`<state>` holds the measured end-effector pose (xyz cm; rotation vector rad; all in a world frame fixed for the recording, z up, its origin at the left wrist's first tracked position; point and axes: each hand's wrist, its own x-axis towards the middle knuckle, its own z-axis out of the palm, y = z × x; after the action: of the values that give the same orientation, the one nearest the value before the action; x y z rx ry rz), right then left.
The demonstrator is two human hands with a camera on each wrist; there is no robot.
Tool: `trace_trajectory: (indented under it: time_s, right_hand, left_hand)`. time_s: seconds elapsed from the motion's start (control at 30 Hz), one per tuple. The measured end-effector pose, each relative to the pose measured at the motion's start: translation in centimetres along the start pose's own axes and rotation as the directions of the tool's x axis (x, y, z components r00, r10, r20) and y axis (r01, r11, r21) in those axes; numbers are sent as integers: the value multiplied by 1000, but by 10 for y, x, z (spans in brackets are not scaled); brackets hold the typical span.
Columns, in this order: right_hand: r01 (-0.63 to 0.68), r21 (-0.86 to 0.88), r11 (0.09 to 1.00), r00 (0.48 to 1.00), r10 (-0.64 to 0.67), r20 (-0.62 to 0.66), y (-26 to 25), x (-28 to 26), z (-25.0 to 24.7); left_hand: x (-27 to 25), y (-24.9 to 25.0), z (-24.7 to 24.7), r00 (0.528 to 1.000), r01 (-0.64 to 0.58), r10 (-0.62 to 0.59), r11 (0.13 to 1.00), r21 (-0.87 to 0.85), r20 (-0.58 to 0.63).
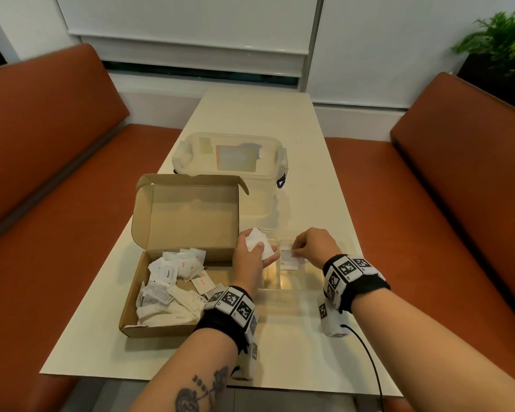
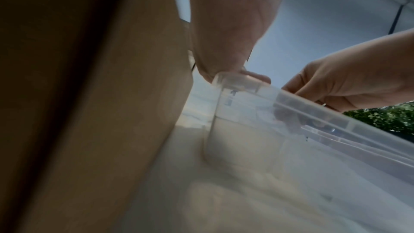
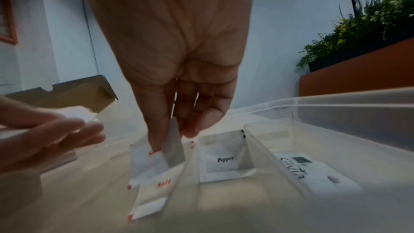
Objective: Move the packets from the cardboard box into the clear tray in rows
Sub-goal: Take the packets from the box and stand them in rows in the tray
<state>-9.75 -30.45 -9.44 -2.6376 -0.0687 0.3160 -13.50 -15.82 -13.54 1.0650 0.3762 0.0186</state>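
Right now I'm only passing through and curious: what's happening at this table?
A person is sorting small white paper packets from the open brown cardboard box into a clear plastic divided tray. The left hand holds a few packets; the right hand pinches one into the salt compartment. A pepper packet lies alongside.

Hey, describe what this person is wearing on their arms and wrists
Both forearms are bare, no sleeves. Each wrist carries a black band ringed with white blocks printed with black square-pattern markers. A thin black cable runs from the right wrist unit. The left forearm has a dark tattoo with lettering.
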Motion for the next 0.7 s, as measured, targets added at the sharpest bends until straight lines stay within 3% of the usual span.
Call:
trace_trajectory:
  time_s: [0.17, 0.43, 0.7]
  right_hand:
    - [-8, -34, 999, 999, 9, 40, -3, 2, 7]
    - [-65, 140, 988, 997, 57, 57, 6, 6, 10]
    - [28, -123, 992, 995, -16, 102, 4, 5, 14]
  left_hand:
    - [0, 0, 0, 1000, 11, -11, 1000, 15, -1]
    - [1, 2, 0, 1000, 20, -20, 999, 27, -1]
    - [2, 0, -1, 1000, 4, -4, 998, 58, 12]
